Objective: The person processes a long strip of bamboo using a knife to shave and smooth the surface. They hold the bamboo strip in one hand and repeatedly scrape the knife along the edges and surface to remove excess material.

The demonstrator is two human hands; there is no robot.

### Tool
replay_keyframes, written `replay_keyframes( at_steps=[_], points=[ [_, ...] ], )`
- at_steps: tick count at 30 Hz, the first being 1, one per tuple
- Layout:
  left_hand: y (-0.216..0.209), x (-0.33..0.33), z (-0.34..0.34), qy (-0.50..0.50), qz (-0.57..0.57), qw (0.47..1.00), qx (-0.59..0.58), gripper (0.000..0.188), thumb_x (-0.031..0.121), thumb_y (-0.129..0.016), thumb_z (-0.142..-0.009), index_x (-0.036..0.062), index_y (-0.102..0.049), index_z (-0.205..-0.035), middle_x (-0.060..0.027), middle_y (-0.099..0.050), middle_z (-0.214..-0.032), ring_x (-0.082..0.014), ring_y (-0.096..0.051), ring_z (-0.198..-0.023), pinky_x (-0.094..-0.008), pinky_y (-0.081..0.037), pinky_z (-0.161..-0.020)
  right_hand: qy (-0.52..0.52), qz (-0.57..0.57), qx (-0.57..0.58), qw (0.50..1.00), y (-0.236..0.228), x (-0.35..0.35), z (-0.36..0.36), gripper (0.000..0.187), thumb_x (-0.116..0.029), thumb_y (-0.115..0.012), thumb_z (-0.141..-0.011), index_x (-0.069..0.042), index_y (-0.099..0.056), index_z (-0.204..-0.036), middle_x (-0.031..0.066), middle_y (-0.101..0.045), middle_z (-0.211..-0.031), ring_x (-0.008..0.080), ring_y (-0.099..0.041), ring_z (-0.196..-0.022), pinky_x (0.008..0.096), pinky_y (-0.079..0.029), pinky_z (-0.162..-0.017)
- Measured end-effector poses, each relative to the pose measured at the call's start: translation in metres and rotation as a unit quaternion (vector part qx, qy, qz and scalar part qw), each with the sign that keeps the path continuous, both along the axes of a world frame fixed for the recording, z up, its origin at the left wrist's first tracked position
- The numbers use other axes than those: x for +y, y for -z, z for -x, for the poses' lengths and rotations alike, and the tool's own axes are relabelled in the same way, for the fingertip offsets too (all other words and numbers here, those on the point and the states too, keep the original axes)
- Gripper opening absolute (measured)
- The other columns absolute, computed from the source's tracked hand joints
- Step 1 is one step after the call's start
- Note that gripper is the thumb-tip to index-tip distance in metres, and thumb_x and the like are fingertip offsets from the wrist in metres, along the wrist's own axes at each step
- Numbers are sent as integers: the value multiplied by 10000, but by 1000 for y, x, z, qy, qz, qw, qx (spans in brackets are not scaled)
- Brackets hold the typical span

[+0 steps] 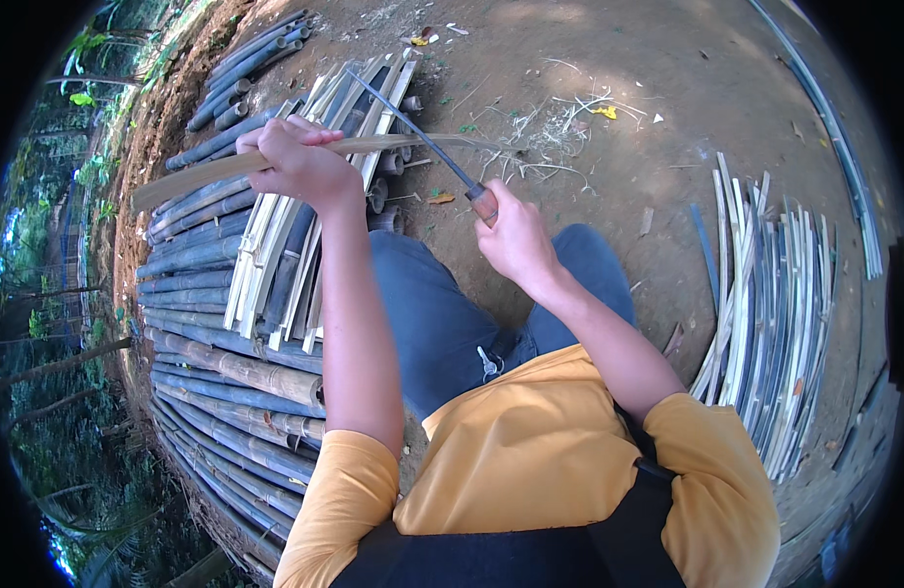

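A person's left hand (297, 162) grips a long, pale split bamboo strip (217, 169) held crosswise above stacked grey-green bamboo poles (217, 294), while the right hand (513, 238) clasps a wooden-handled, long-bladed knife (413, 127) whose blade crosses the strip over bare earth (667, 98).

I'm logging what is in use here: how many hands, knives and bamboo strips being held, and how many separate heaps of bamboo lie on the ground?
Hands: 2, the left hand and the right hand
Knives: 1, the knife in the right hand
Held bamboo strip: 1, in the left hand
Bamboo heaps: 2, the pole and slat pile and the strip bundle
Total: 6
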State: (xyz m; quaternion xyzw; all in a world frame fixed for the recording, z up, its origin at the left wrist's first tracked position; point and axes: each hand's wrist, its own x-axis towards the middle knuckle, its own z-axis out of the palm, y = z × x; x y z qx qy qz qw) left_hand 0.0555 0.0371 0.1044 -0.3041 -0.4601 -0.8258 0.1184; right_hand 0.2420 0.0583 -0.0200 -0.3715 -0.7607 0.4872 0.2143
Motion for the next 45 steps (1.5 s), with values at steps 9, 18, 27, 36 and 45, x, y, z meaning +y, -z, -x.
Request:
replay_keyframes(
  at_steps=[9, 18, 27, 36, 45],
  points=[
    [-5, 0, -14, -101, 47, 994, -5, 164, 105, -487, -892, 41, -426, -755, -27, -447, -550, -115, -473, -473, -270, -438, -441, -19, 43, 18, 999, -46, 5, -13, 217, -50, -646, -815, -1, -545, -1002, 229, -676, -775, 428, -681, -803, 485, -520, -705],
    [-2, 8, -26, -107, 31, 993, -23, 153, 103, -496, -882, 45, -423, -761, -32, -442, -540, -108, -450, -448, -276, -416, -427, -29, -4, -5, 1000, -32, 8, -15, 193, -63, -631, -825, 6, -553, -987, 242, -666, -766, 428, -675, -800, 505, -507, -698],
    [3, -1, -19, -70, 16, 997, 28, 152, 59, -426, -884, 66, -372, -741, -31, -406, -556, -93, -407, -456, -240, -387, -412, -33, 0, -23, 999, -36, 8, -19, 205, -48, -615, -800, -10, -547, -989, 238, -641, -766, 443, -656, -806, 486, -491, -697],
    [7, -7, -9, 26, -25, 999, 33, 161, 18, -420, -853, 74, -355, -717, -30, -386, -509, -97, -377, -440, -240, -331, -413, -40, -10, -86, 995, -21, 34, -12, 210, -67, -629, -818, -7, -564, -1009, 248, -675, -796, 431, -679, -838, 523, -526, -741],
    [10, -7, -4, 0, -25, 997, 74, 197, 1, -421, -837, 72, -339, -672, -30, -365, -487, -97, -312, -433, -248, -299, -405, -14, -35, -132, 990, -1, 40, 2, 198, -67, -628, -824, -12, -562, -1003, 240, -676, -806, 438, -675, -857, 509, -523, -752]
  ],
)
